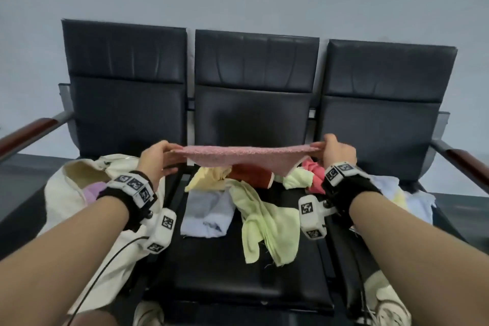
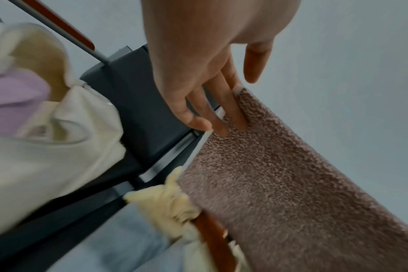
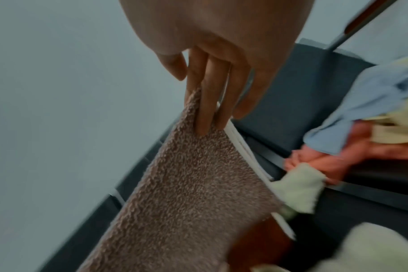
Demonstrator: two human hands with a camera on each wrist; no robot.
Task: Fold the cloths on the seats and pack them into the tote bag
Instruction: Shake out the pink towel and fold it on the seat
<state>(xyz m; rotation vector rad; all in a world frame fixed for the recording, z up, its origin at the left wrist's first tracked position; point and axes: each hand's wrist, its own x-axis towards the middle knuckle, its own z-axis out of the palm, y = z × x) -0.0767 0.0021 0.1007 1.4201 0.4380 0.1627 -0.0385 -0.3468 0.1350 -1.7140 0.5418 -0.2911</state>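
Above the middle seat (image 1: pixel 238 259) and its heap of loose cloths, a pink towel (image 1: pixel 243 156) hangs stretched between the left hand (image 1: pixel 156 159) and right hand (image 1: pixel 337 151), each pinching one end, so a slack pinch could drop it onto the heap, right of the tote bag (image 1: pixel 79 193)

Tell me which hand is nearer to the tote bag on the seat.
Left. The left hand holds the pink cloth by one end just above the tote bag; the right hand holds the other end, over the far side of the middle seat.
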